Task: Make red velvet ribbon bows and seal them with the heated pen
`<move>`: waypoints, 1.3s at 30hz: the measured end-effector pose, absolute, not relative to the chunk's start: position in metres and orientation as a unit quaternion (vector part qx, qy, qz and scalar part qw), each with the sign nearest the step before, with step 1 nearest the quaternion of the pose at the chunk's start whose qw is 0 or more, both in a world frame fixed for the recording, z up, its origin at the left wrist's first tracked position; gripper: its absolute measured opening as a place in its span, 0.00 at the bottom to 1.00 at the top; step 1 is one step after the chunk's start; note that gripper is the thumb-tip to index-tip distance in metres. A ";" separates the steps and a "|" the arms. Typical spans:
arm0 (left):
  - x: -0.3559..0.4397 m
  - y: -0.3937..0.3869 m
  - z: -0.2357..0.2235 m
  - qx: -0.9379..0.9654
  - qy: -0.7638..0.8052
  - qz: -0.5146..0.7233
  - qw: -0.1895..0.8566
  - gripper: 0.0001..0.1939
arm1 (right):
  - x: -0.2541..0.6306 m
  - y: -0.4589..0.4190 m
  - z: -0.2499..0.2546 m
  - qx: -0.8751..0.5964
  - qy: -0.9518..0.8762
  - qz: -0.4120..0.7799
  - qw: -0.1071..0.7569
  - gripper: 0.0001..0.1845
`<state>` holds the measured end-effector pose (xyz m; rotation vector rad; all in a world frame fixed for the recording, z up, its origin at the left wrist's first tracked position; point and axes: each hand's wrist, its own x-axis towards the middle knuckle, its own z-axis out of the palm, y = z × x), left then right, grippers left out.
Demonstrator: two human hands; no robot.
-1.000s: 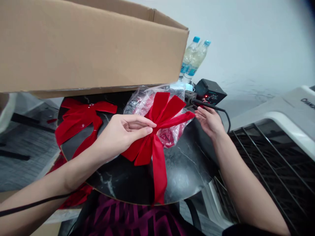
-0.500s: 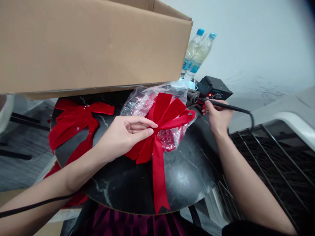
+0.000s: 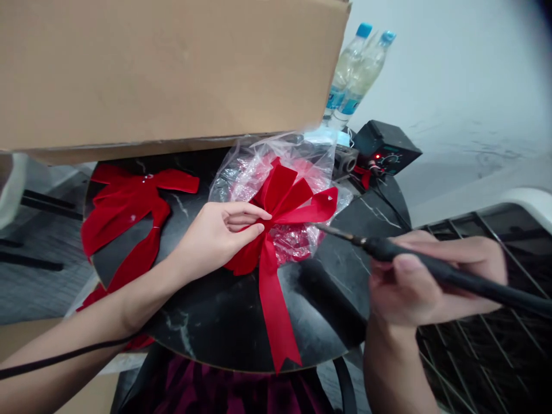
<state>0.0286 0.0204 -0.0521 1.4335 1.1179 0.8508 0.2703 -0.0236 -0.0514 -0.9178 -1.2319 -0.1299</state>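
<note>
Between thumb and fingers, my left hand [image 3: 230, 230] pinches the middle of a red velvet bow [image 3: 280, 192], whose long satin tail [image 3: 278, 310] hangs towards the table's front edge. The bow lies over a clear plastic bag [image 3: 297, 236] with red material inside. My right hand [image 3: 431, 276] is closed round the black handle of a soldering iron [image 3: 383, 248]. Its thin metal tip points left and ends close to the bow's right loop; whether they touch I cannot tell. Another red bow [image 3: 142, 201] with long tails lies at the left of the table.
A large cardboard box [image 3: 172, 69] stands at the back of the round black table [image 3: 224, 328]. Behind on the right are two bottles [image 3: 356, 72], an iron holder [image 3: 345, 161] and a black control box [image 3: 388, 146] with a red light. A dark wire rack [image 3: 509, 259] stands at the right.
My right hand has drawn the soldering iron out of its holder and brought it forward, with its tip now near the bow. My left hand keeps its pinch. The view has shifted slightly.
</note>
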 end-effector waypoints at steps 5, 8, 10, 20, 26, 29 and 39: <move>0.029 0.019 -0.058 0.620 0.481 0.340 0.518 0.10 | 0.248 -0.036 -0.063 -0.416 -0.643 -0.025 0.643 0.07; 0.028 0.018 -0.063 0.631 0.483 0.332 0.508 0.12 | 0.246 -0.040 -0.066 -0.440 -0.670 -0.004 0.597 0.09; 0.027 0.018 -0.065 0.633 0.484 0.327 0.508 0.12 | 0.245 -0.042 -0.066 -0.453 -0.678 0.002 0.579 0.10; 0.029 0.018 -0.066 0.634 0.491 0.317 0.507 0.14 | 0.240 -0.042 -0.068 -0.473 -0.698 -0.012 0.538 0.09; 0.029 0.016 -0.067 0.632 0.488 0.322 0.508 0.13 | 0.237 -0.042 -0.066 -0.488 -0.698 -0.020 0.524 0.08; 0.030 0.016 -0.066 0.631 0.488 0.323 0.510 0.13 | 0.236 -0.041 -0.066 -0.486 -0.702 -0.026 0.520 0.08; 0.030 0.015 -0.064 0.640 0.490 0.318 0.498 0.13 | 0.231 -0.038 -0.065 -0.479 -0.706 -0.027 0.520 0.08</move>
